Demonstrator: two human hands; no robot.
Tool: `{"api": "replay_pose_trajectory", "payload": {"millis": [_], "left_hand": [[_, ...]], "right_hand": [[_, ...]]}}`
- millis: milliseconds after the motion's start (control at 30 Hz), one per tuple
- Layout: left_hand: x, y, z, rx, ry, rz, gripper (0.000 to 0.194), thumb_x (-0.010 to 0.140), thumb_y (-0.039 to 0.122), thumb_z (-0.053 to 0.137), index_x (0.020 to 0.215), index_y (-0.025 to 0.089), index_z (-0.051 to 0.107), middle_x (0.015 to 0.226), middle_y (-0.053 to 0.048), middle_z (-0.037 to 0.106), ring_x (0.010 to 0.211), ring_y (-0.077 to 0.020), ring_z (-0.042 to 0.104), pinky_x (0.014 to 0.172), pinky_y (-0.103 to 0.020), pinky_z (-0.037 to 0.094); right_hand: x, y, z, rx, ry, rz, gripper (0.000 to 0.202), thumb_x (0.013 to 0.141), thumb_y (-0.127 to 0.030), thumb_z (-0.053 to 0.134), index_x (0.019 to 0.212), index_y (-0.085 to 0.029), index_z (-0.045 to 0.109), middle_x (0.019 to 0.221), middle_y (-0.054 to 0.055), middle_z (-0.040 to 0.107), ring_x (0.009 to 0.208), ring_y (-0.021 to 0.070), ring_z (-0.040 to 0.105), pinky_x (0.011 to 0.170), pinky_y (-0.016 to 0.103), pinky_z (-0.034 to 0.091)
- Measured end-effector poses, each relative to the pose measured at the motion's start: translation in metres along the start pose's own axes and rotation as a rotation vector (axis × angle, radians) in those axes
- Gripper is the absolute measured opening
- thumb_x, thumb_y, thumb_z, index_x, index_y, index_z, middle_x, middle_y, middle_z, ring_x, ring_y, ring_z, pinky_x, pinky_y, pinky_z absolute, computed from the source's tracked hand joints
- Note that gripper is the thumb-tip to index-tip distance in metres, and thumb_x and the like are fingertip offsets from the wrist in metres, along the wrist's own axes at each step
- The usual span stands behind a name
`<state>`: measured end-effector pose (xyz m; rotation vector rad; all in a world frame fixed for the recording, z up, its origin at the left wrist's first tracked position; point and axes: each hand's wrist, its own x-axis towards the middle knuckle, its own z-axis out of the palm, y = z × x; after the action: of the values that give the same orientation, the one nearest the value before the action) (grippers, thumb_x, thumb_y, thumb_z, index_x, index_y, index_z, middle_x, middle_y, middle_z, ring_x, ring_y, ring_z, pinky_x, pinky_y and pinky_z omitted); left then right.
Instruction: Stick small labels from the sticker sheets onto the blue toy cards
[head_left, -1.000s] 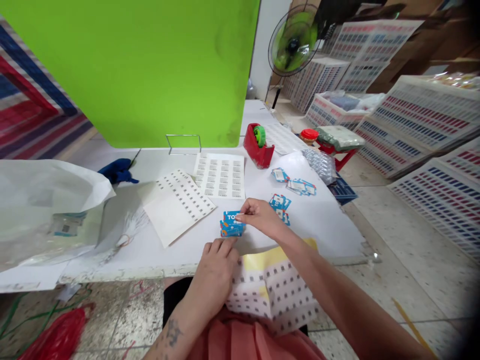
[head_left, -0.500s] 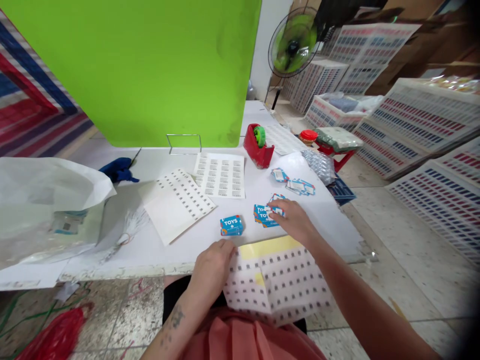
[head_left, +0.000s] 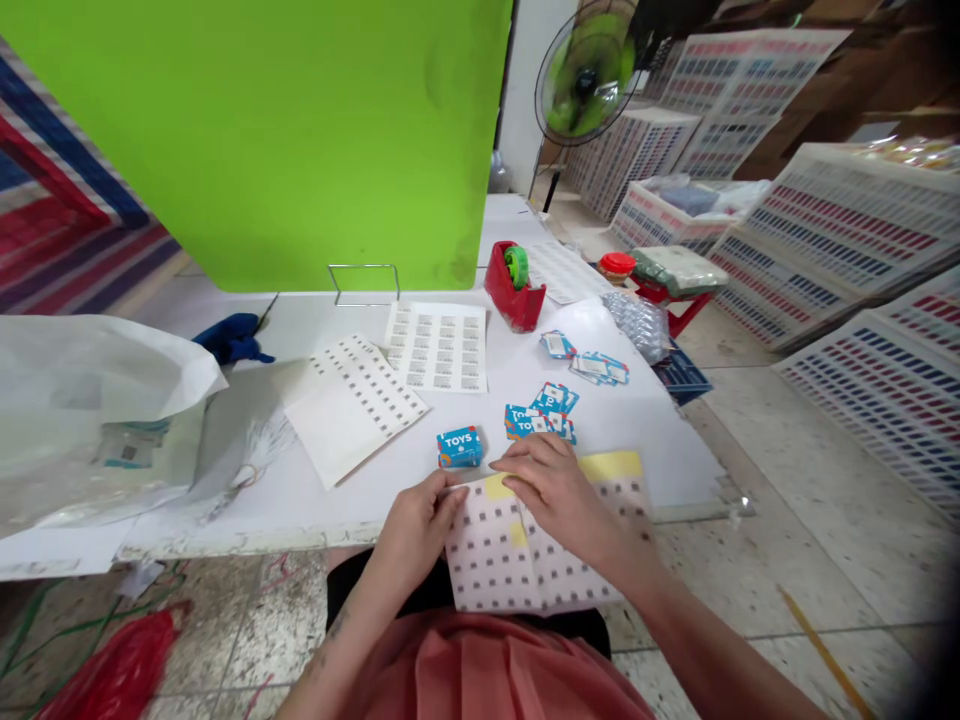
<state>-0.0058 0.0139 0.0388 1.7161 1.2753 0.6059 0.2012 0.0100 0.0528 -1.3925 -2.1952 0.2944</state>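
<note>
My left hand (head_left: 420, 520) pinches the upper left edge of a sticker sheet (head_left: 491, 560) that hangs over the table's front edge. Above the sheet is my right hand (head_left: 551, 490), fingers bent towards its yellow upper strip; whether the fingertips hold anything is too small to tell. A stack of blue TOYS cards (head_left: 459, 447) lies just beyond my left hand. Beyond my right hand, several blue cards with small stickers (head_left: 540, 420) overlap in a loose pile. Farther right are more cards (head_left: 598, 367), white side up.
Two label sheets (head_left: 437, 347) (head_left: 356, 405) lie mid-table. A red tape dispenser (head_left: 514, 290) stands behind the cards. At left is a translucent bag (head_left: 97, 420); a green board (head_left: 300, 150) stands at the back. White crates (head_left: 862, 215) and a fan (head_left: 587, 80) are at right.
My right hand has moved from the blue card pile back and left, over the sticker sheet. My left hand's fingers have shifted slightly on the sheet's edge. The view has shifted a little.
</note>
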Motion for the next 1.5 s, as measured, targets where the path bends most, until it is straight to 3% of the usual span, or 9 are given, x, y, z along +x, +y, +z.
{"api": "replay_pose_trajectory", "payload": {"millis": [200, 500, 833, 1100, 1267, 1500], "left_hand": [[0.002, 0.002, 0.005, -0.044, 0.032, -0.032, 0.026, 0.089, 0.036, 0.041, 0.088, 0.018, 0.060, 0.068, 0.002, 0.059, 0.062, -0.0132, 0.051, 0.058, -0.022, 0.038], [0.003, 0.001, 0.006, -0.070, 0.083, -0.062, 0.027, 0.087, 0.037, 0.042, 0.089, 0.018, 0.061, 0.068, 0.001, 0.062, 0.060, -0.0132, 0.052, 0.056, -0.022, 0.038], [0.004, 0.005, 0.009, -0.086, 0.087, -0.014, 0.025, 0.088, 0.035, 0.042, 0.093, 0.019, 0.061, 0.076, 0.000, 0.066, 0.067, -0.0146, 0.057, 0.065, -0.024, 0.042], [0.005, 0.002, 0.008, -0.094, 0.088, -0.036, 0.026, 0.089, 0.036, 0.042, 0.093, 0.019, 0.061, 0.072, 0.002, 0.064, 0.062, -0.0136, 0.055, 0.059, -0.022, 0.040], [0.005, 0.003, 0.008, -0.089, 0.090, -0.019, 0.026, 0.089, 0.035, 0.042, 0.092, 0.019, 0.061, 0.073, 0.001, 0.065, 0.064, -0.0138, 0.056, 0.061, -0.022, 0.041], [0.007, -0.001, 0.012, 0.028, 0.039, 0.018, 0.025, 0.086, 0.020, 0.045, 0.109, 0.021, 0.055, 0.094, -0.003, 0.069, 0.085, -0.0180, 0.064, 0.076, -0.027, 0.045]], "right_hand": [[-0.008, -0.022, 0.020, -0.272, 0.099, 0.039, 0.029, 0.083, -0.011, 0.055, 0.105, -0.027, 0.065, 0.089, 0.005, 0.060, 0.088, 0.0225, 0.046, 0.077, 0.039, 0.032], [-0.025, -0.031, 0.035, -0.332, 0.094, -0.033, 0.040, 0.086, -0.011, 0.047, 0.123, -0.022, 0.054, 0.108, 0.008, 0.062, 0.107, 0.0249, 0.046, 0.093, 0.045, 0.029], [-0.013, -0.037, 0.038, -0.253, 0.198, 0.024, 0.019, 0.088, -0.017, 0.052, 0.102, -0.022, 0.063, 0.095, 0.005, 0.067, 0.102, 0.0216, 0.053, 0.099, 0.044, 0.030], [-0.007, -0.040, 0.032, -0.195, 0.231, 0.106, 0.022, 0.090, -0.026, 0.051, 0.108, -0.022, 0.062, 0.093, 0.007, 0.065, 0.095, 0.0240, 0.052, 0.086, 0.042, 0.035], [-0.009, -0.041, 0.037, -0.212, 0.257, 0.077, 0.017, 0.089, -0.020, 0.052, 0.103, -0.023, 0.062, 0.091, 0.004, 0.066, 0.094, 0.0219, 0.052, 0.092, 0.043, 0.030], [-0.005, -0.041, 0.037, -0.114, 0.174, 0.151, 0.016, 0.091, -0.017, 0.043, 0.080, -0.020, 0.056, 0.083, 0.004, 0.063, 0.084, 0.0207, 0.052, 0.087, 0.041, 0.034]]}}
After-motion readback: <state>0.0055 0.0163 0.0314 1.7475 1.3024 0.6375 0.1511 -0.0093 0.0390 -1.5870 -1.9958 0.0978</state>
